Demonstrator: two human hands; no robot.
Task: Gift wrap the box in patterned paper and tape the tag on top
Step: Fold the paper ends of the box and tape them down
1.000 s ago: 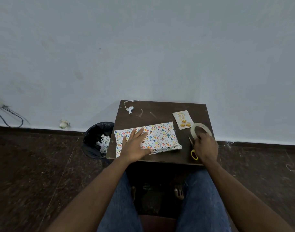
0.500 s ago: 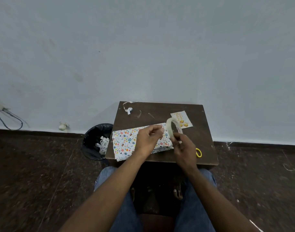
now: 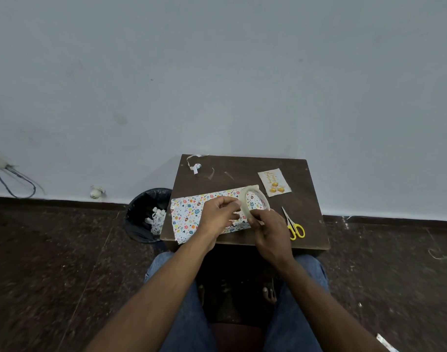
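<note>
The box wrapped in white paper with coloured egg prints (image 3: 186, 217) lies on the small dark table (image 3: 311, 224), its right part hidden behind my hands. A clear tape roll (image 3: 254, 199) is held upright above the box. My right hand (image 3: 268, 229) grips the roll's lower edge. My left hand (image 3: 219, 214) pinches at the roll's left rim with its fingertips. The gift tag (image 3: 274, 185), white with gold print, lies flat at the table's back right.
Yellow-handled scissors (image 3: 294, 228) lie on the table right of my hands. Paper and tape scraps (image 3: 197, 167) sit at the back left. A black bin (image 3: 146, 214) with paper offcuts stands left of the table. The wall rises close behind.
My right hand lifted the tape roll from the table's right side and brought it over the box. My left hand left the box top and came to the roll. The scissors are uncovered.
</note>
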